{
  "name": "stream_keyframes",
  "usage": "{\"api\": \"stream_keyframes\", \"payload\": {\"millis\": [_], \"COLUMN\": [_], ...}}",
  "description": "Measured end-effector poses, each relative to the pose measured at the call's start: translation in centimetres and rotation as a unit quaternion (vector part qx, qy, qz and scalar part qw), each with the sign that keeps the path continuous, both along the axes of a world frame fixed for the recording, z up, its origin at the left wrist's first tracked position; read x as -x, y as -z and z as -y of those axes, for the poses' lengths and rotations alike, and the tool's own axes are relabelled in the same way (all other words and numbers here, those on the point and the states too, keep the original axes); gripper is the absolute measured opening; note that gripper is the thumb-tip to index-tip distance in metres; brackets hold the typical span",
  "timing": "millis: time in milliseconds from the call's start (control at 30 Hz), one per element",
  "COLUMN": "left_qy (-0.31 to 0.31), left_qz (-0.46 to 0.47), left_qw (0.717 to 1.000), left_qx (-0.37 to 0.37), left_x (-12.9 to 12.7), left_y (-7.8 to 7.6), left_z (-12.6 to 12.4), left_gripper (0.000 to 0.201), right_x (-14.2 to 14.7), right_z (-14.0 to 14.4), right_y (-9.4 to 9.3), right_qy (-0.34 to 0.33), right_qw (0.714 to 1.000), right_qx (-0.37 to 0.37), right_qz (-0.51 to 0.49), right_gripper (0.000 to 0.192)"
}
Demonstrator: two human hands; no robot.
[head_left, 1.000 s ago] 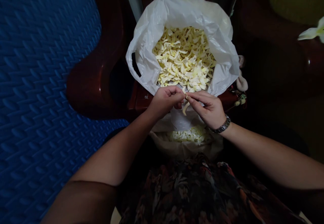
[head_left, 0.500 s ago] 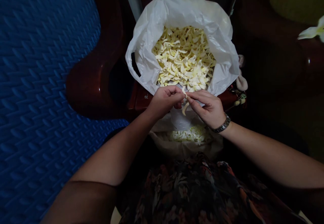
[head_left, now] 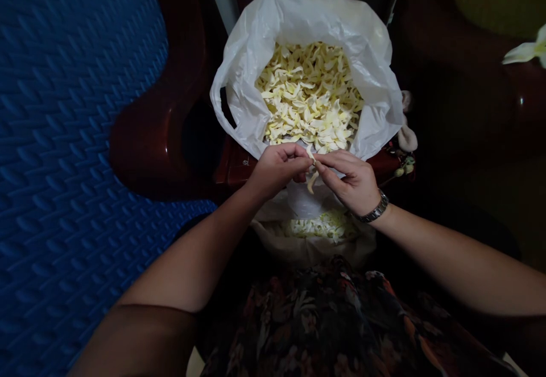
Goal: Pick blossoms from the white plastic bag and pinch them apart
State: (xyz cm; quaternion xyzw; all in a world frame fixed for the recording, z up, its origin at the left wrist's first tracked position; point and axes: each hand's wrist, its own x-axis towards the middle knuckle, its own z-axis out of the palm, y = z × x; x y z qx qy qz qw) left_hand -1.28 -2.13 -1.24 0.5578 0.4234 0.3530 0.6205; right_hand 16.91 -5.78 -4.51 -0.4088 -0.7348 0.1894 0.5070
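Observation:
Between my fingertips is a pale yellow-white flower [head_left: 312, 182], its curled petals sticking out above and below. My left hand [head_left: 281, 166] is closed, pinching the flower from the left. From the other side my right hand [head_left: 352, 177], with a metal watch on the wrist, pinches it with thumb and fingers. Just beyond both hands a white plastic bag [head_left: 245, 90] stands wide open, holding a heap of similar cream flowers [head_left: 307, 95]. Below the hands, near my lap, small white-green pieces [head_left: 322, 226] lie in a second pale bag [head_left: 294, 249].
Glossy dark red wooden furniture [head_left: 140, 144] stands left of the bag. A blue textured mat [head_left: 55, 195] covers the floor there. Small objects [head_left: 407, 138] lie at the bag's right side. A white flower [head_left: 526, 52] shows at the far right edge.
Both hands keep their pinch on the flower, almost in the same place. The whole view has shifted very slightly.

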Motion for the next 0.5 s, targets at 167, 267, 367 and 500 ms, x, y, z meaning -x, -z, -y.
{"api": "stream_keyframes", "payload": {"millis": [167,267,367,500], "left_qy": [0.008,0.005,0.002,0.001], "left_qz": [0.006,0.005,-0.002,-0.006], "left_qw": [1.0,1.0,1.0,1.0], "left_qx": [0.001,0.006,0.007,0.006], "left_x": [0.07,0.04,-0.01,-0.05], "left_y": [0.14,0.05,-0.13,-0.16], "left_z": [-0.08,-0.06,-0.02,-0.02], "left_gripper": [0.011,0.011,0.011,0.01], "right_x": [0.04,0.05,0.04,0.01], "right_z": [0.02,0.0,-0.04,-0.08], "right_y": [-0.09,-0.09,0.01,0.11], "right_qy": [0.001,0.0,0.001,-0.002], "right_qw": [1.0,1.0,1.0,1.0], "right_qx": [-0.007,-0.011,-0.013,-0.014], "right_qz": [0.001,0.003,0.005,0.005], "right_gripper": [0.021,0.021,0.021,0.022]}}
